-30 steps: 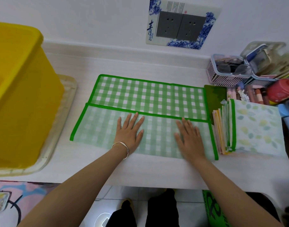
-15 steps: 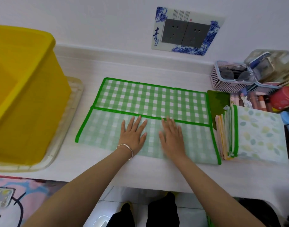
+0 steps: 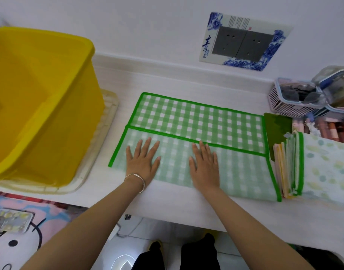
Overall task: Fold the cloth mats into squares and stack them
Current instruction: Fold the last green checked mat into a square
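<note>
Head: socket plate (image 3: pixel 243 42) reads 青; hands (image 3: pixel 143 161) (image 3: pixel 204 166) press mat (image 3: pixel 196 117).

The only writing that can be read stands on the blue-and-white decorative plate (image 3: pixel 273 43) on the wall, at about 1 o'clock in the view, which frames two grey sockets (image 3: pixel 243 43). At the plate's 9 o'clock side, beside the sockets, is a large dark-blue brush-style Chinese character (image 3: pixel 207 43), 青. Just below it, toward 6 o'clock, are smaller blue characters (image 3: pixel 206 54), too small to read. Near the plate's 12 o'clock edge are thin vertical columns of tiny dark script (image 3: pixel 239 21) and a small red seal (image 3: pixel 249 27); neither can be made out.
</note>
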